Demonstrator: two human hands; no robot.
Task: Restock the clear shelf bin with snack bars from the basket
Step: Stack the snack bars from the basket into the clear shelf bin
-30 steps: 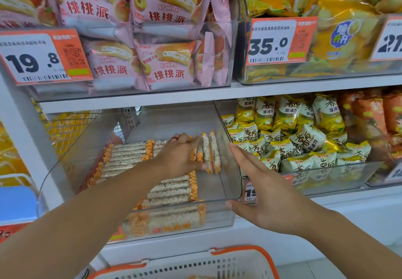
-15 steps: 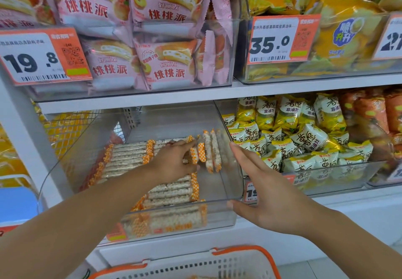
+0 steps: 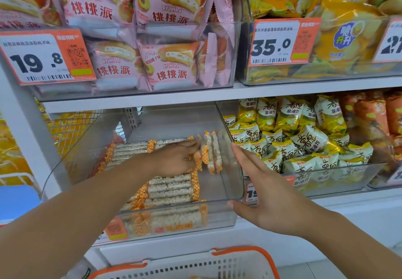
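Note:
The clear shelf bin [image 3: 220, 215] sits on the lower shelf and holds rows of snack bars [image 3: 169, 189] in white and orange wrappers, lying flat. A few bars [image 3: 212, 150] stand on end near its right wall. My left hand [image 3: 174, 159] is inside the bin, resting on the flat bars, its fingertips touching the standing ones; the view is too blurred to show a grip. My right hand [image 3: 267, 191] is outside the bin, fingers straight along the right wall and thumb at the front right corner. The white basket [image 3: 185, 265] with an orange rim is at the bottom edge.
A neighbouring clear bin [image 3: 326, 183] of yellow and white snack bags stands right of the bar bin. Pink cake packs [image 3: 169, 65] and yellow chip bags [image 3: 348, 39] fill the upper shelf behind price tags. A shelf post [image 3: 19, 126] runs down the left.
My left hand drew back slightly from the standing bars, then stretched its fingers toward them again. The right hand and the bin have hardly moved.

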